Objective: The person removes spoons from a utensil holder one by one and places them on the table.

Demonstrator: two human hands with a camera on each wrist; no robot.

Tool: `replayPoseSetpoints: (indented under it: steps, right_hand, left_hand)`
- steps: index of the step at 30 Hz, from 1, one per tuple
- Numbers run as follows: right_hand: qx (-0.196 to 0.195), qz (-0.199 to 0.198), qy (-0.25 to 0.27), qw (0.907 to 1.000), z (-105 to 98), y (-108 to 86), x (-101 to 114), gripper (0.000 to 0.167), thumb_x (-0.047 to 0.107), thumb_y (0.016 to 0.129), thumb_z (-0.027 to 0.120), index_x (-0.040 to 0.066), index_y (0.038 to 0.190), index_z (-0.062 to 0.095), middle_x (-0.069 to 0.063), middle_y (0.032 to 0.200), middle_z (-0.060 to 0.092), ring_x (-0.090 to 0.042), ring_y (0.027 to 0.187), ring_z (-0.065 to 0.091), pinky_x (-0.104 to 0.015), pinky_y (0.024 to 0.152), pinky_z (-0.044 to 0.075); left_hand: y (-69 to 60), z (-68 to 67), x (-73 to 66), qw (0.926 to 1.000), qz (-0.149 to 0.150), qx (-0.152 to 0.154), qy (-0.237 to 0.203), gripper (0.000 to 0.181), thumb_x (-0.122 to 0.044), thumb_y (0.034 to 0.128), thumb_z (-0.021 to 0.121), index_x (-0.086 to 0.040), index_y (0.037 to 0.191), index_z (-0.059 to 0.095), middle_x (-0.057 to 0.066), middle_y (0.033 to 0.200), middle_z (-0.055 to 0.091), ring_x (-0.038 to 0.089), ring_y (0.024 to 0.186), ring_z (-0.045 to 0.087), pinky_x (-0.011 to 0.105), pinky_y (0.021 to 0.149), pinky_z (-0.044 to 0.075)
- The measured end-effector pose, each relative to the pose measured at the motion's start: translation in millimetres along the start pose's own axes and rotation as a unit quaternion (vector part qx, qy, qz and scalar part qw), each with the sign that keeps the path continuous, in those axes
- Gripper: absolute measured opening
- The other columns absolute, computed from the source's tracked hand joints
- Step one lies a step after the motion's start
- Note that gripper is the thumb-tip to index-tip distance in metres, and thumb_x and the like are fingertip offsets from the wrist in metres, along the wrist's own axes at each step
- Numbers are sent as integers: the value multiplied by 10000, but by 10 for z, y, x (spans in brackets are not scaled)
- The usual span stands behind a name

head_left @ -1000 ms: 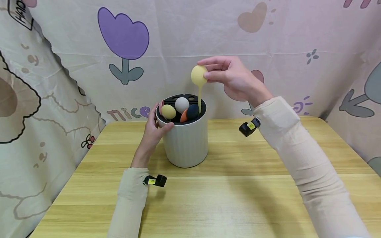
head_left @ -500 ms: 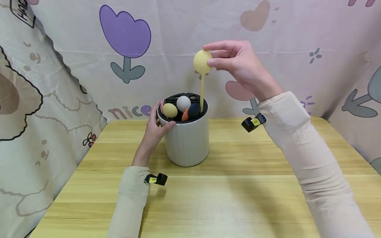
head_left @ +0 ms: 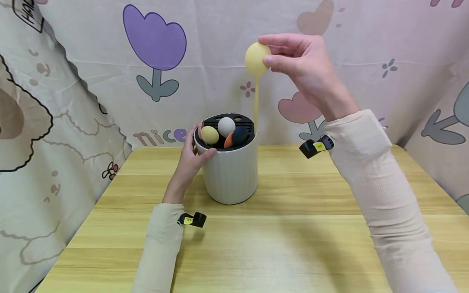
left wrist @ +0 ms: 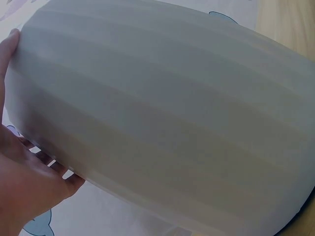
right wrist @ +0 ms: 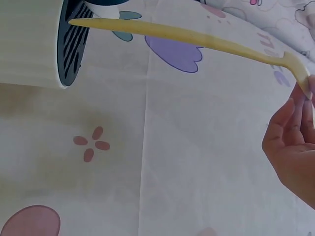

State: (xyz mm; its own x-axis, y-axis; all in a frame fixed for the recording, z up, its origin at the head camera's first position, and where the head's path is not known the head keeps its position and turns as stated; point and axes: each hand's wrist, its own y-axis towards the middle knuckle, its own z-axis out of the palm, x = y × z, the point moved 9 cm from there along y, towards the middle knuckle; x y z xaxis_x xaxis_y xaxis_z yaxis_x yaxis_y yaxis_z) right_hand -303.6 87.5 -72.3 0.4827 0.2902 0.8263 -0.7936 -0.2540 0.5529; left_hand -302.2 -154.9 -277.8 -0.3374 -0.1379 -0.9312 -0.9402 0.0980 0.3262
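Observation:
A white ribbed utensil holder (head_left: 231, 175) with a black slotted insert stands upright on the table. My left hand (head_left: 188, 162) grips its left side at the rim, thumb at the front; in the left wrist view the hand (left wrist: 29, 182) lies against the ribbed wall. Above and to the right, my right hand (head_left: 305, 65) pinches a yellow spoon (head_left: 256, 61) by its round bowl. The spoon's handle (right wrist: 197, 39) hangs down, its tip at the holder's right rim; whether the tip is still inside is unclear. The fingertips behind the bowl are partly hidden.
Several utensil heads stick out of the holder: a yellow one (head_left: 209, 135), a white one (head_left: 226, 127), a dark blue one (head_left: 239, 135), an orange one (head_left: 229, 141) and a pink one (head_left: 200, 129). A printed cloth (head_left: 220, 40) hangs behind the wooden table (head_left: 278, 236).
My right hand has risen and moved right, drawing the spoon's handle up out of the holder's insert to the rim. My left hand keeps its grip on the holder.

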Motion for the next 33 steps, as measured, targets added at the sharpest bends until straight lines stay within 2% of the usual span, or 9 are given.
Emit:
replayPoseSetpoints:
  steps: [5,9,14,19,33]
  right_hand:
    - [-3,194,-57,9998,12,-21,-19,426,-242,725,688,-66,1113,688,-168,983,699,-267,847,651,-276,847,516]
    - [49,369,-306,9988,15,-50,-73,506,-267,705,674,-81,1175,648,-155,1006,706,-256,881,667,-272,822,531]
    - [73,541,-527,9971,-25,-94,-143,529,-246,706,701,-90,1206,624,-144,1004,713,-238,901,683,-275,813,538]
    - [145,615,-935,9936,-68,-132,-192,506,-193,721,735,-58,1200,644,-115,990,723,-217,916,684,-256,824,529]
    - [149,912,-1123,9894,-177,-223,-460,552,-208,724,714,-74,1248,602,-87,1026,717,-186,930,673,-236,816,527]
  left_hand:
    - [-4,-2,5,10000,-15,6,14,1120,-632,729,737,-145,1549,149,66,1581,185,208,1435,164,491,1154,121]
    - [-10,0,7,10000,-30,8,6,1119,-627,734,737,-136,1549,147,68,1581,185,214,1433,169,493,1152,128]
    - [-14,13,14,10000,-71,15,15,986,-470,815,713,-132,1549,147,64,1582,187,216,1434,174,495,1150,138]
    - [-17,14,17,9999,-105,10,15,926,-383,831,686,-145,1549,152,58,1581,189,217,1433,174,503,1149,137]
    - [-22,8,12,10000,28,59,-76,1032,-531,779,733,-147,1548,162,38,1576,198,227,1431,186,525,1145,124]
